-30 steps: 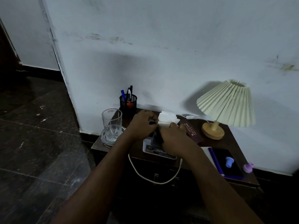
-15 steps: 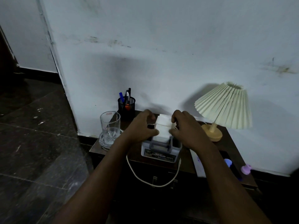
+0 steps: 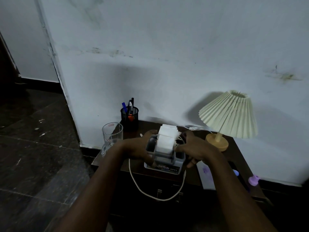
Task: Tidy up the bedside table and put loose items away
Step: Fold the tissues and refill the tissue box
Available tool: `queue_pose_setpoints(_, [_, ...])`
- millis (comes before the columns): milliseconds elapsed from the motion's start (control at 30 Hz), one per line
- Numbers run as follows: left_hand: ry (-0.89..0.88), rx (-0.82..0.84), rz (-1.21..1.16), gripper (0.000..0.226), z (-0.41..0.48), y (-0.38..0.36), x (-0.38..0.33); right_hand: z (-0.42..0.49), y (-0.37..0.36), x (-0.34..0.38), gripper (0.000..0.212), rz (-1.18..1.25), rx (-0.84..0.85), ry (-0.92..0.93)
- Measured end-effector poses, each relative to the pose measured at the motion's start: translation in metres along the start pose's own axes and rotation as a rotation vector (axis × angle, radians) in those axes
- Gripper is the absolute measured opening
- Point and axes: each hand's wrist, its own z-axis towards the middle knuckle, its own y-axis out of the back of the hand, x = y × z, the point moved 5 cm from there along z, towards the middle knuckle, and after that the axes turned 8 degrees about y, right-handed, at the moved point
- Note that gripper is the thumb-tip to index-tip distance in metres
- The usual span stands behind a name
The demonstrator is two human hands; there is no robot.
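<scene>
While most print on the grey box (image 3: 164, 166) is blurred, its front label ends in what looks like "OPEL"; the red sticker on the glass (image 3: 112, 136) is unreadable. Your left hand (image 3: 135, 149) curls round the box's left wall, your right hand (image 3: 195, 148) round its right wall. The box sits at the middle of the front edge of the bedside table (image 3: 192, 178), 1 white adapter (image 3: 166, 139) standing inside, its cable (image 3: 150, 193) looping over that edge.

Two hands are counted at centre frame, the left hand (image 3: 133, 149) and the right hand (image 3: 198, 148). One grey box (image 3: 164, 158), one white cable (image 3: 160, 200), one glass (image 3: 112, 136), one pen holder (image 3: 129, 119) and one lamp (image 3: 229, 114) are seen. At least three pens (image 3: 130, 106) are made out in the holder.
</scene>
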Motion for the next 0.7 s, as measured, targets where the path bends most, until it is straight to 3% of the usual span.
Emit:
queue_pose_setpoints(233, [0.024, -0.105, -0.063, 0.125, 0.0, 0.002, 0.002, 0.001, -0.006, 0.002, 0.093, -0.048, 0.008, 0.08])
queue_pose_setpoints(367, [-0.017, -0.219, -0.104, 0.117, -0.008, 0.022, 0.002, -0.002, 0.006, 0.014, 0.077, -0.035, -0.027, 0.142])
queue_pose_setpoints(500, [-0.122, -0.4, -0.203, 0.118, -0.014, 0.034, -0.008, -0.004, 0.014, 0.02, 0.085, 0.055, -0.104, 0.24])
queue_pose_setpoints(567, [-0.185, -0.447, -0.242, 0.119, -0.014, 0.033, -0.013, -0.004, 0.01, 0.023, 0.077, 0.03, -0.141, 0.306])
queue_pose_setpoints(700, [-0.261, -0.497, -0.279, 0.119, -0.008, 0.023, -0.021, -0.001, 0.004, 0.021, 0.058, -0.102, -0.357, 0.331])
